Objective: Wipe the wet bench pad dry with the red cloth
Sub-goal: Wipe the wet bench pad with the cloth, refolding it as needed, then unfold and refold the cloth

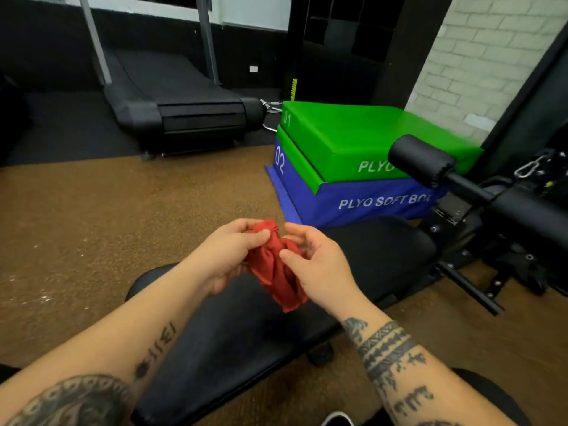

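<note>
The red cloth (273, 265) is off the pad, bunched between 2 hands and held above the black bench pad (233, 342). The left hand (227, 256) pinches the far, upper knot of the cloth between thumb and curled fingers (261, 233). The right hand (319, 269) presses its thumb on the cloth's middle, with its fingers curled round the far side. The cloth's long axis runs far to near and its loose tail hangs at the near end, close over the pad. I cannot tell whether it touches.

The pad lies straight below both hands and stretches from near left to far right, so the coming move is probably downward, then along that line. Both hands are about equally near. The cloth looks too wadded to wipe well, so spreading it first seems wise. No wet sheen is clear enough to place on the pad.

Beyond the pad's far right end stand a black foam roller (421, 159) and the bench's frame, which could stop a long stroke. 2 soft boxes, a green box (344, 136) stacked on a blue box (362, 204), sit further off. A treadmill (184, 109) stands at far left on the floor (92, 226).
</note>
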A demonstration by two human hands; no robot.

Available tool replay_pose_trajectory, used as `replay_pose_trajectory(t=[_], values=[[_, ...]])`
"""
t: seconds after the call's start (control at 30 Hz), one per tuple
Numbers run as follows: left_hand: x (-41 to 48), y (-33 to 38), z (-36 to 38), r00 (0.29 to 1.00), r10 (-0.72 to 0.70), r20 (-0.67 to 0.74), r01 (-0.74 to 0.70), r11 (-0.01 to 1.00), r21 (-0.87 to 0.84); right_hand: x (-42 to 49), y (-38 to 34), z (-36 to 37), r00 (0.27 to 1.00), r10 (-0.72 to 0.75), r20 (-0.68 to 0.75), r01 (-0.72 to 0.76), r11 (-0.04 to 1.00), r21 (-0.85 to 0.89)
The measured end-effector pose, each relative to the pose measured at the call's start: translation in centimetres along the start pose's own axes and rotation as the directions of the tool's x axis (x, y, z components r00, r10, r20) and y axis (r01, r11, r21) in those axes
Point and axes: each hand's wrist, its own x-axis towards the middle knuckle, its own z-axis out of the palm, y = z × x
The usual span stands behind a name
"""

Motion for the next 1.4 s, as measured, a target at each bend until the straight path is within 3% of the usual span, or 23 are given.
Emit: replay_pose_trajectory(t=[0.1,0.2,0.4,0.47,0.63,0.83,0.93,1.07,1.17,1.27,1.33,1.4], values=[[0.8,1.8,1.6,0.995,0.083,0.051,-0.08,0.995,-0.053,0.8,-0.7,-3.2,0.989,-0.05,-0.137,0.038,0.995,-0.089],[2.8,2.6,3.3,0.982,0.146,0.116,-0.15,0.988,0.025,1.7,-0.3,-5.2,0.963,-0.092,-0.254,0.051,0.985,-0.164],[9.7,1.6,5.4,0.968,0.081,0.239,-0.069,0.996,-0.061,5.5,1.5,-6.1,0.909,-0.052,-0.413,0.096,0.992,0.087],[12.8,1.9,5.8,0.943,0.074,0.324,-0.098,0.994,0.058,7.8,2.0,-6.2,0.898,-0.035,-0.439,0.103,0.986,0.132],[21.3,4.6,5.9,0.823,-0.037,0.567,-0.213,0.905,0.368,12.4,4.2,-8.4,0.862,0.059,-0.503,0.075,0.967,0.242],[24.5,8.5,7.3,0.677,-0.136,0.724,-0.228,0.896,0.382,12.7,6.5,-11.0,0.938,0.224,-0.265,-0.117,0.924,0.365],[24.4,10.3,9.0,0.597,-0.23,0.768,-0.186,0.892,0.412,11.5,6.7,-12.6,0.94,0.312,-0.137,-0.234,0.882,0.408],[23.1,12.6,11.6,0.546,-0.392,0.741,-0.208,0.793,0.573,8.3,4.3,-15.2,0.841,0.462,-0.281,-0.207,0.755,0.622],[21.8,14.4,14.1,0.42,-0.583,0.695,-0.235,0.67,0.704,6.9,-0.3,-17.8,0.773,0.517,-0.368,-0.163,0.723,0.672],[19.9,15.1,17.5,0.353,-0.546,0.76,-0.065,0.796,0.602,6.6,-5.8,-22.7,0.802,0.51,-0.31,-0.095,0.622,0.777],[18.2,15.7,20.1,0.39,-0.484,0.783,0.162,0.873,0.459,6.6,-8.4,-26.3,0.893,0.4,-0.206,-0.029,0.509,0.861],[16.6,16.8,23.1,0.458,-0.402,0.792,0.365,0.898,0.245,5.7,-8.9,-29.1,0.867,0.475,-0.149,-0.07,0.412,0.909]])
